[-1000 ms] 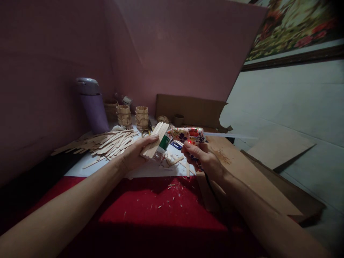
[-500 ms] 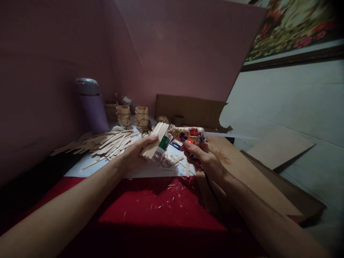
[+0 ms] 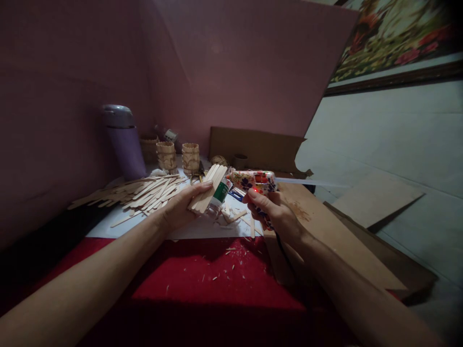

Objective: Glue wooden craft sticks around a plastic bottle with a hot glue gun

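My left hand (image 3: 183, 205) is closed around a clear plastic bottle (image 3: 221, 192) with a green label; several wooden craft sticks (image 3: 211, 188) lie side by side along its near side, under my thumb. In my right hand (image 3: 273, 209) is a flower-patterned glue gun (image 3: 253, 181), gripped by its handle, a small red light glowing by my thumb. Its nozzle end points left at the bottle; whether the tip touches is hard to make out. A long translucent glue stick (image 3: 311, 181) juts from its back, and a dark cord hangs below.
A heap of loose craft sticks (image 3: 155, 190) lies on white paper (image 3: 108, 226) at left. Behind stand a purple flask (image 3: 126, 149) and stick-covered cups (image 3: 190, 158). Cardboard (image 3: 333, 236) covers the right side. Wood scraps dot the red cloth (image 3: 202, 289) in front.
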Available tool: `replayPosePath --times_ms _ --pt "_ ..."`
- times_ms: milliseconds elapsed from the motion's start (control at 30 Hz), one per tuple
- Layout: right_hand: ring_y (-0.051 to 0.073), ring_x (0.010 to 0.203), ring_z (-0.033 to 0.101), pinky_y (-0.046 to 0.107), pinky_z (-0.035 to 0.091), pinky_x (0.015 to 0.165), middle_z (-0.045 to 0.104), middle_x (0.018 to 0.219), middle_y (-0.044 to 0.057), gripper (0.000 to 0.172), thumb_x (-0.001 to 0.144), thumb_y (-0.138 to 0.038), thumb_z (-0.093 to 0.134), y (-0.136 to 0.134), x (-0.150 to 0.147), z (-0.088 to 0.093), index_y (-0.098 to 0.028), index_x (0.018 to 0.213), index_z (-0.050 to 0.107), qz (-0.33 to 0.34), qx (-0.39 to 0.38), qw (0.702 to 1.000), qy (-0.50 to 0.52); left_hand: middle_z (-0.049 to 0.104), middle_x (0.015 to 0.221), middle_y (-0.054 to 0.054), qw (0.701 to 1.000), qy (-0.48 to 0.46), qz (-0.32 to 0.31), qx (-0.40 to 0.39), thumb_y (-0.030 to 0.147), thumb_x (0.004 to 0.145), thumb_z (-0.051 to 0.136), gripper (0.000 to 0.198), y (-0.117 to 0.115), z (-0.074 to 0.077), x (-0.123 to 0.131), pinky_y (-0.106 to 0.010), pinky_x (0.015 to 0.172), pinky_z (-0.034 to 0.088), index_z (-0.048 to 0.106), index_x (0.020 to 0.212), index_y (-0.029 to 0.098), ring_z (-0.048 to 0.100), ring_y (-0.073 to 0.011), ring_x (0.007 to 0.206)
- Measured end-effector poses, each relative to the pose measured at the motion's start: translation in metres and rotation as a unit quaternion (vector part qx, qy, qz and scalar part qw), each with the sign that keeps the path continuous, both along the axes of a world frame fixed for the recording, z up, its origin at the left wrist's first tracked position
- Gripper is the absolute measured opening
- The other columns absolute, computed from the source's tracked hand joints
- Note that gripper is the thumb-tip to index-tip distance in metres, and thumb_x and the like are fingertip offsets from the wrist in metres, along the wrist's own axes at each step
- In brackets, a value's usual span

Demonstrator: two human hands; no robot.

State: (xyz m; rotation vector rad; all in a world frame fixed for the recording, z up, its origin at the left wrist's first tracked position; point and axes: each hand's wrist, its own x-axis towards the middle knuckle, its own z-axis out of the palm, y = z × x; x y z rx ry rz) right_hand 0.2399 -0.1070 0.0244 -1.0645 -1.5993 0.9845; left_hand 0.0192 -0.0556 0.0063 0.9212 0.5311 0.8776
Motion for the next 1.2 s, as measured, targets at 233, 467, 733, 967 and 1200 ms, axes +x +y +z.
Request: replayPosePath --times_ms 233,467,733,967,1200 --pt "0.009 0.042 0.035 0.024 0.026 0.036 0.046 0.052 -0.002 0.042 0.086 -0.058 0.056 -0.0003 0.0008 -0.0003 -0.018 0.074 0.063 -0.007 0.0 1.0 -0.004 0.072 0.075 -0.01 1.0 -0.005 0.004 0.001 0.032 0.083 0.065 0.028 -0.0011 0.0014 0.0013 -0.029 0.061 0.056 0.068 0.095 0.008 0.067 -0.0171 0.061" --pt "0.008 0.042 0.035 0.023 0.026 0.036 0.046 0.052 -0.003 0.042 0.086 -0.059 0.055 -0.0013 0.0 -0.0002 -0.019 0.075 0.063 -0.008 0.007 1.0 -0.005 0.072 0.074 -0.01 1.0 -0.005 -0.006 0.014 0.033 0.084 0.064 0.027 -0.0001 0.0002 -0.0002 -0.027 0.059 0.056 0.067 0.096 0.009 0.067 -0.0162 0.06" --pt "0.009 0.043 0.037 0.023 0.029 0.037 0.046 0.052 -0.003 0.044 0.085 -0.06 0.055 -0.0003 0.0002 -0.0017 -0.018 0.075 0.065 -0.014 0.007 1.0 -0.012 0.073 0.076 -0.011 1.0 -0.009 -0.013 0.014 0.035 0.082 0.066 0.031 0.0002 -0.0011 0.0007 -0.03 0.063 0.057 0.068 0.098 0.009 0.068 -0.0178 0.062" --pt "0.009 0.044 0.036 0.023 0.029 0.037 0.045 0.053 -0.003 0.042 0.085 -0.059 0.056 -0.002 -0.0008 -0.001 -0.019 0.076 0.063 -0.01 0.003 1.0 -0.001 0.074 0.077 -0.012 1.0 -0.01 -0.014 0.013 0.034 0.084 0.063 0.03 -0.0013 0.0006 0.0014 -0.031 0.065 0.058 0.068 0.098 0.008 0.069 -0.0186 0.062" --pt "0.009 0.045 0.037 0.023 0.027 0.037 0.044 0.053 -0.003 0.041 0.085 -0.058 0.056 -0.0027 -0.0025 -0.0002 -0.019 0.074 0.062 -0.008 0.0 1.0 0.001 0.075 0.078 -0.012 1.0 -0.003 -0.016 0.002 0.035 0.086 0.06 0.03 -0.0026 0.0021 0.002 -0.032 0.066 0.059 0.069 0.096 0.009 0.069 -0.0197 0.063"
